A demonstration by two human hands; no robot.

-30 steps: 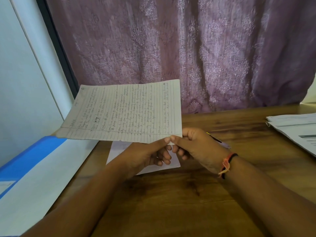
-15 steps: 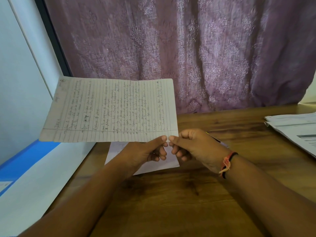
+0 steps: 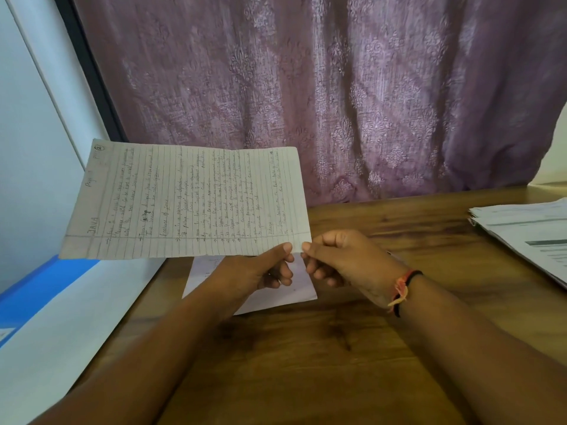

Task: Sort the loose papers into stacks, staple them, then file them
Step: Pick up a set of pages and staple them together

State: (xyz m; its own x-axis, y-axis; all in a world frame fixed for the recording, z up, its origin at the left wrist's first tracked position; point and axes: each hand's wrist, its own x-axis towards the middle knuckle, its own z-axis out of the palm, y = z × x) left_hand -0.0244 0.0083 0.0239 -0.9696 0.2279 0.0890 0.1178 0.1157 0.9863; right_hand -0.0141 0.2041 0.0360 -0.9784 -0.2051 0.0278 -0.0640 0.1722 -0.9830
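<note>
A lined handwritten sheet (image 3: 190,204) is held up sideways above the wooden table (image 3: 306,363), its writing facing me. My left hand (image 3: 260,271) pinches its lower right corner between thumb and fingers. My right hand (image 3: 346,262) pinches the same corner from the right, fingers curled. Under both hands a white sheet (image 3: 276,296) lies flat on the table, partly hidden. A stack of printed papers (image 3: 527,234) lies at the right edge.
A blue and white folder (image 3: 61,317) lies at the left of the table. A purple patterned curtain (image 3: 337,87) hangs behind the table. A white wall panel with a dark frame (image 3: 86,72) stands at the left.
The handwritten sheet has tilted up from nearly flat to more upright and swung a little left. Both hands stay at its corner.
</note>
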